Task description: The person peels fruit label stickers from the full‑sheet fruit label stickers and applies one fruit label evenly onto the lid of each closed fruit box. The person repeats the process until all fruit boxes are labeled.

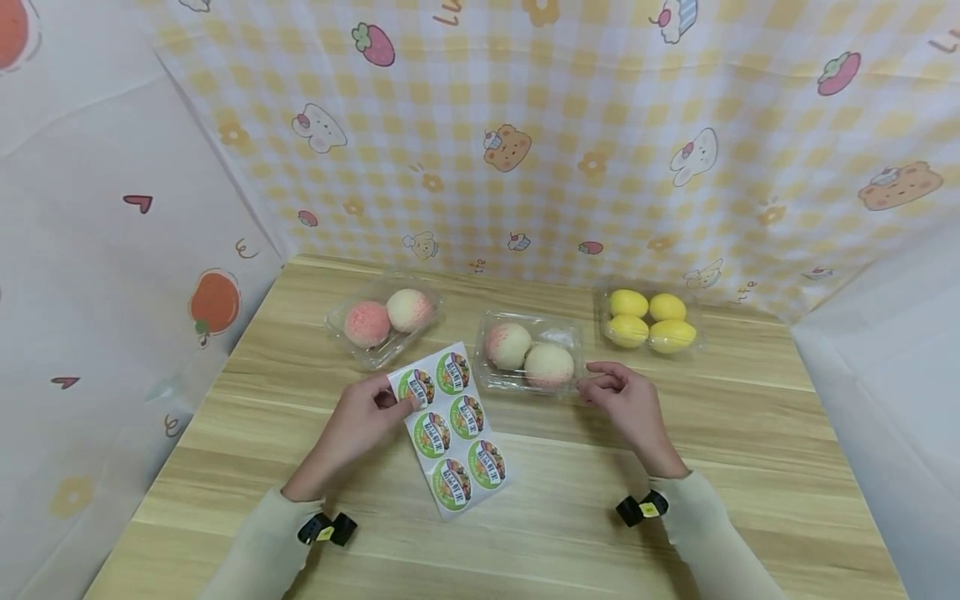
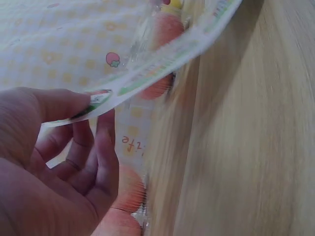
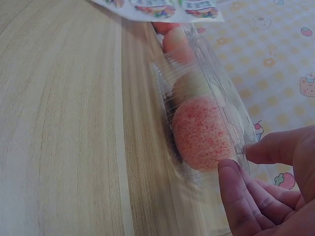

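My left hand (image 1: 372, 414) pinches a white sheet of round fruit stickers (image 1: 450, 433) by its upper left edge, thumb on top and fingers beneath. In the left wrist view the sheet (image 2: 147, 73) bends and hangs raised over the table. With thumb and fingertips, my right hand (image 1: 621, 402) pinches the right end of a clear plastic box (image 1: 531, 321) holding two pale, pink-speckled peaches (image 1: 549, 365). Seen from the right wrist, the thumb and a finger meet at the box's edge, right beside the nearer peach (image 3: 204, 132).
To the left, another clear box (image 1: 375, 358) with two peaches (image 1: 367, 323) lies at an angle. Yellow lemons (image 1: 628, 331) fill a clear box at the back right. Patterned cloth (image 1: 555, 125) hangs behind the wooden table (image 1: 750, 450), with pale cloth at both sides.
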A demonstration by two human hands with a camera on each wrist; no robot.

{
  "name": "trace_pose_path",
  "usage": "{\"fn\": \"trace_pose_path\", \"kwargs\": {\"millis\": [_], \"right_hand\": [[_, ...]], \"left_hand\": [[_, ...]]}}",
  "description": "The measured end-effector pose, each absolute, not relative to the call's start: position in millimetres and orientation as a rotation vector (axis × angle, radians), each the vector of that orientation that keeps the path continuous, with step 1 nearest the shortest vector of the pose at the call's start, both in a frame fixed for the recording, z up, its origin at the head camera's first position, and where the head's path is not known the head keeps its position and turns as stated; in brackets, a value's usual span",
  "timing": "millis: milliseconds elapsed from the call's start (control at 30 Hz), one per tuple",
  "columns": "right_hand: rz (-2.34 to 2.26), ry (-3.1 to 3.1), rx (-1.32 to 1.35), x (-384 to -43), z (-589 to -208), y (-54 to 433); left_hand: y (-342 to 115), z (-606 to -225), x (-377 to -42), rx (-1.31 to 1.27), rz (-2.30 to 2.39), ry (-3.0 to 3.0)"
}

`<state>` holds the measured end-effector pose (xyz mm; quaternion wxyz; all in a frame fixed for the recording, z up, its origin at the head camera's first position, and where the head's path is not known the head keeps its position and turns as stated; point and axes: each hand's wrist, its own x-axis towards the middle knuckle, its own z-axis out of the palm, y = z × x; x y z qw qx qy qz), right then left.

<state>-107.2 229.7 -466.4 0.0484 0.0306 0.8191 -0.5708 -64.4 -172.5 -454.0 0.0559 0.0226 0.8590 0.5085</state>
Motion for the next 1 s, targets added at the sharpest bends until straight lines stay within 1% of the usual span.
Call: {"fn": "trace_pose_path", "kwargs": {"millis": [433, 1000], "right_hand": [[-1.764, 2.501, 0.100, -108, -470, 230], [-1.730, 2.543, 0.079, -109, -471, 229]], "left_hand": [[-167, -447, -76, 0.142, 1.797, 2.381], [-128, -424, -97, 0.313, 1.876, 2.305]]}}
